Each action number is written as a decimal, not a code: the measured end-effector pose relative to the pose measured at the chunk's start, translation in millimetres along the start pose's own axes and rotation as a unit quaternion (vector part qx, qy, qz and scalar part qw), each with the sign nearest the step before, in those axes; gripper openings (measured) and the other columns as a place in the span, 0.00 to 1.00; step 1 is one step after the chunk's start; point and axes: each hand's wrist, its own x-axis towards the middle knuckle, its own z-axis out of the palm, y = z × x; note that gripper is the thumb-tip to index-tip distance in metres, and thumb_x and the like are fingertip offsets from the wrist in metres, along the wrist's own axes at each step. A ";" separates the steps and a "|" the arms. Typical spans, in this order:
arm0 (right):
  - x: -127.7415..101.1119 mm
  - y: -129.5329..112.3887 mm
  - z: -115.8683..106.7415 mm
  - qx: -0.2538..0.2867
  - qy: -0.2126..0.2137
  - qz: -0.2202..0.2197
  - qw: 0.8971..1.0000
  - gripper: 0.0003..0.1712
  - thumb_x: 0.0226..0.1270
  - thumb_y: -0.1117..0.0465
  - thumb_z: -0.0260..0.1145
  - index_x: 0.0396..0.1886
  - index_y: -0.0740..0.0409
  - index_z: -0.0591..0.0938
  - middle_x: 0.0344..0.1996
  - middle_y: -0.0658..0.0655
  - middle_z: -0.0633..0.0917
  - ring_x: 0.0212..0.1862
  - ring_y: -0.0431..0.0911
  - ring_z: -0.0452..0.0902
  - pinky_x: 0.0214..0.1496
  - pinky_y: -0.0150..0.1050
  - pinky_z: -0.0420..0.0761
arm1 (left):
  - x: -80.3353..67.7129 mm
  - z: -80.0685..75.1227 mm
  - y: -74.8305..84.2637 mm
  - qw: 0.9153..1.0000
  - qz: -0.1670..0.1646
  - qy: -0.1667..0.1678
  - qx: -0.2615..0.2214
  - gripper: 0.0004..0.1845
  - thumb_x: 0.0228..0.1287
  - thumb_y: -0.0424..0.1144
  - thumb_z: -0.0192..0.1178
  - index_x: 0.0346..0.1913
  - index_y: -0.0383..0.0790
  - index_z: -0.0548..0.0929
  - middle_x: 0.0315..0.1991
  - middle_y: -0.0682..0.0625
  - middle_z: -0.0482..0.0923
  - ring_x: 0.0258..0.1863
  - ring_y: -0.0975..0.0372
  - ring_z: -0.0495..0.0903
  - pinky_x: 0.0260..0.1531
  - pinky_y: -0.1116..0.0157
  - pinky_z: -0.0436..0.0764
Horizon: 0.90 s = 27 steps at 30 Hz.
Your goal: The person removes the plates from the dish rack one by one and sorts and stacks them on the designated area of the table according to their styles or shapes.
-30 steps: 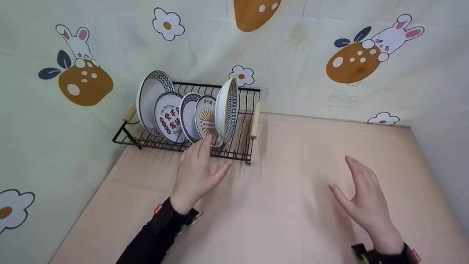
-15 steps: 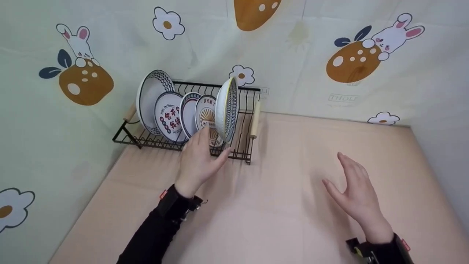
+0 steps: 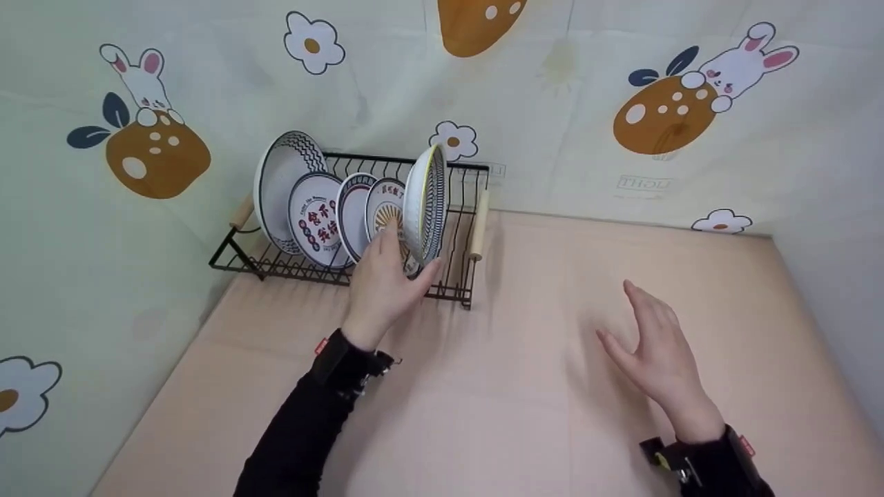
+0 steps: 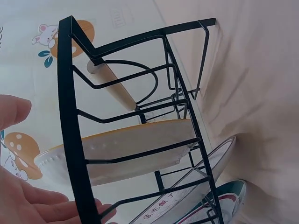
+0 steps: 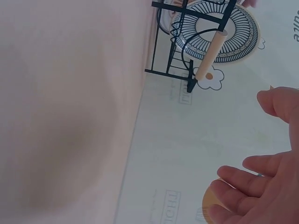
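Nearest to us, the right hand [image 3: 656, 352] floats above the pink table [image 3: 525, 400], on the right side. Its fingers are straight and spread, and it holds nothing. It is well apart from the plates.

Farther away and to the left is the left hand [image 3: 383, 286]. Its fingers are open too, with the thumb sticking out to the right. The fingertips reach up to the striped plate [image 3: 423, 204], which stands on its edge at the right end of the row in the black wire rack [image 3: 456, 290]. The plate is just past the fingers, tall way up. I cannot tell if they touch it.

Both hands have moved farther in than a second ago, and the left hand has moved closer to the plate.
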 end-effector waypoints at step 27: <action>14.9 3.7 31.1 -0.001 -0.015 0.016 1.000 0.44 0.55 0.62 0.74 0.68 0.74 0.67 0.59 0.75 0.75 0.61 0.69 0.68 0.65 0.60 0.65 | 28.9 19.2 5.8 0.995 -0.099 -0.006 -0.003 0.38 0.58 0.53 0.68 0.58 0.26 0.66 0.35 0.35 0.82 0.27 0.47 0.84 0.21 0.56 0.84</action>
